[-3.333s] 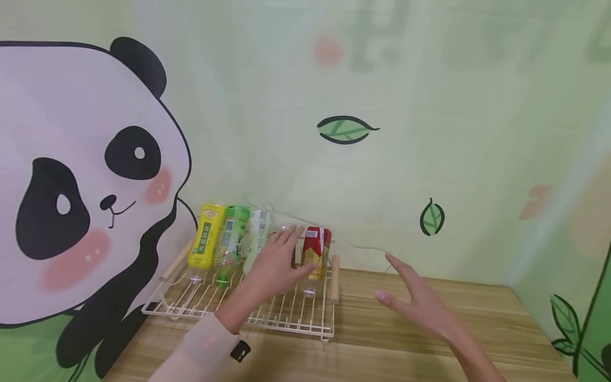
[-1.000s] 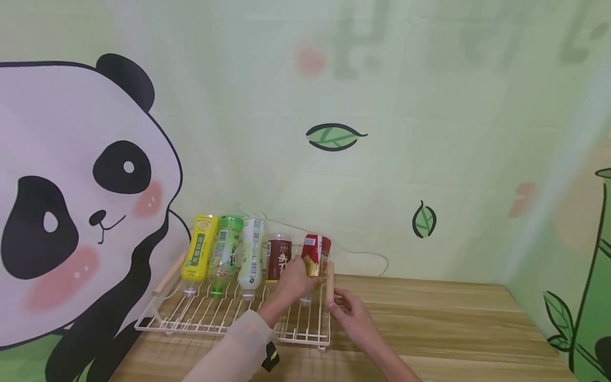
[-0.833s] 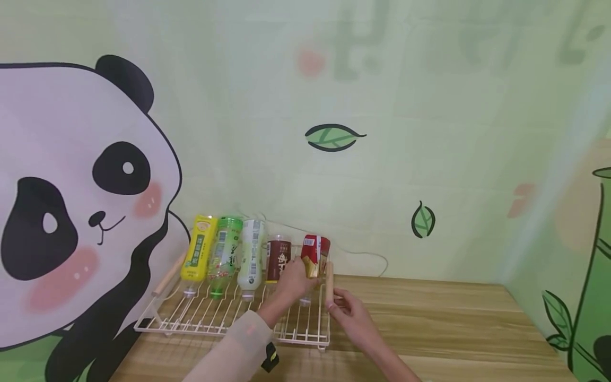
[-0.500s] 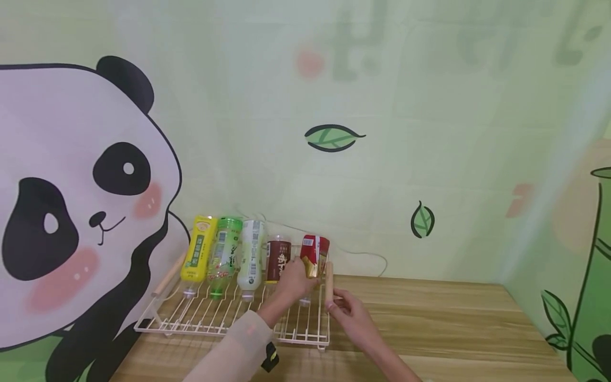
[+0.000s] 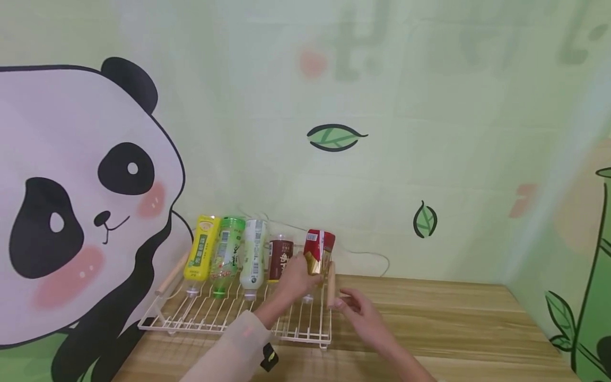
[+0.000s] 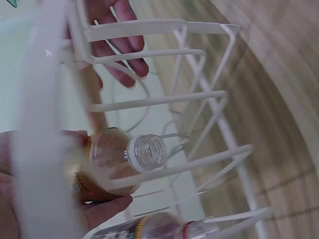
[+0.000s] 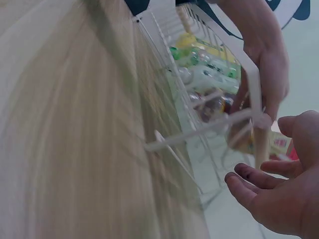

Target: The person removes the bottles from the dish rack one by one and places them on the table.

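Note:
My left hand [image 5: 295, 277] grips a red-and-gold plastic bottle [image 5: 319, 244] at the right end of a white wire rack [image 5: 291, 337]. In the left wrist view, that bottle's clear open neck [image 6: 149, 152] points toward the rack's wires. My right hand [image 5: 366, 317] is beside the rack's right wooden handle [image 5: 331, 289]. Its fingers are loosely bent, and the right wrist view shows the fingertips [image 7: 234, 180] spread near the handle, holding nothing. Left of the gripped bottle lies a maroon-labelled bottle [image 5: 280, 253], partly hidden by my left hand.
A white bottle [image 5: 253, 254], a green one [image 5: 229, 252] and a yellow one [image 5: 202, 249] lie neck-down along the rack. Another wooden handle [image 5: 172, 273] is at its left end. The rack stands on a wood-grain table [image 5: 444, 318] before a panda-printed backdrop [image 5: 382, 175].
My left hand first reached in and took hold of the red-and-gold bottle, which has now risen slightly. My right hand came to the wooden handle and has since eased off to the right.

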Tool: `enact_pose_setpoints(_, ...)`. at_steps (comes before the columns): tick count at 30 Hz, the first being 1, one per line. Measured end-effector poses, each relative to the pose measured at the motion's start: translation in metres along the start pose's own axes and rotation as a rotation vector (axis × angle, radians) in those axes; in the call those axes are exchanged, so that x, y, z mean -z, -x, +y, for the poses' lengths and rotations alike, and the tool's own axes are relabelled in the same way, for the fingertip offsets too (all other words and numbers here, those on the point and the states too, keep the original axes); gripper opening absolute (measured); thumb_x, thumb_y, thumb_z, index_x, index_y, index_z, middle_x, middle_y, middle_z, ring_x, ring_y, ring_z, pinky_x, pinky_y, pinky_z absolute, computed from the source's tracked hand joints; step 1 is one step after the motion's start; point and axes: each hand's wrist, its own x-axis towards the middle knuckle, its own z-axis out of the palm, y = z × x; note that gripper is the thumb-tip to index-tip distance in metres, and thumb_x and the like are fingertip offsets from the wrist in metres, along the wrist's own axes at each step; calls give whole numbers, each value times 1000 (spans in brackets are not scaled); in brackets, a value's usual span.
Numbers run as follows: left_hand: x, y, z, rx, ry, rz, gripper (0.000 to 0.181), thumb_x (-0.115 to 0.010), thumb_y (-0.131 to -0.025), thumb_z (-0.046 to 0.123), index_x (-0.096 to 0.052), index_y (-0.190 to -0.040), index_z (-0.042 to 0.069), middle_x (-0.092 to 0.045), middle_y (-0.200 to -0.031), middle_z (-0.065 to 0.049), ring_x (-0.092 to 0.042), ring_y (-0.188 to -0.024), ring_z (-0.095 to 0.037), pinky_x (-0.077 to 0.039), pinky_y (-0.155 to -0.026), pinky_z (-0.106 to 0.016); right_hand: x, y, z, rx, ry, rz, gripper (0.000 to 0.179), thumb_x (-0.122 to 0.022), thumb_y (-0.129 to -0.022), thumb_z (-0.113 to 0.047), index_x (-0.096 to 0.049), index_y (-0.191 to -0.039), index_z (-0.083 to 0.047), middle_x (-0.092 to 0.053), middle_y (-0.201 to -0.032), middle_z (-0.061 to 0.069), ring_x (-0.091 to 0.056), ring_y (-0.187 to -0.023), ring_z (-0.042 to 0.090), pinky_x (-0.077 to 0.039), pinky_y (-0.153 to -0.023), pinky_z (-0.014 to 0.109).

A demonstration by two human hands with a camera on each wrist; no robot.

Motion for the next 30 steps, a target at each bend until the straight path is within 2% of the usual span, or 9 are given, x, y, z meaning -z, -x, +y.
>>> enact_pose_setpoints(5,15,6,9,-75,0,14,61,-89,-86,21,-57,-129,-8,-69,-108,-19,-68,-93,-27,-62,-81,-44,24,-2,-4,32,79,66,50,-67,-106,-33,-60,-144,-1,-71,-132,18,-64,-126,39,-52,-107,58)
enact_pose_setpoints(11,28,13,19,-116,-1,12,73,-90,-86,24,-53,-141,-6,-69,-120,-20,-68,-104,-29,-62,-85,-45,56,-5,-16,84,154,94,49,-66,-107,-32,-59,-144,-2,-69,-135,19,-62,-130,40,-52,-107,57)
enact_pose_setpoints(17,34,21,31,-180,-12,-10,76,-89,-87,27,-52,-147,-2,-68,-124,-15,-67,-104,-26,-61,-85,-44,79,-6,-31,143,167,85,54,-68,-106,-32,-55,-148,1,-66,-139,21,-60,-133,38,-49,-111,57)
enact_pose_setpoints(21,37,26,40,-230,-27,-42,77,-89,-88,24,-50,-150,-1,-65,-126,-14,-65,-105,-24,-61,-85,-41,90,-5,-40,166,202,89,61,-70,-104,-35,-51,-151,0,-62,-144,22,-58,-135,40,-51,-109,56)
enact_pose_setpoints(30,37,32,51,-339,-115,-66,79,-89,-86,24,-50,-152,4,-64,-128,-9,-62,-98,-17,-57,-76,-26,107,-2,-64,230,296,122,77,-79,-97,-40,-46,-156,-4,-55,-153,19,-53,-139,41,-51,-108,59)
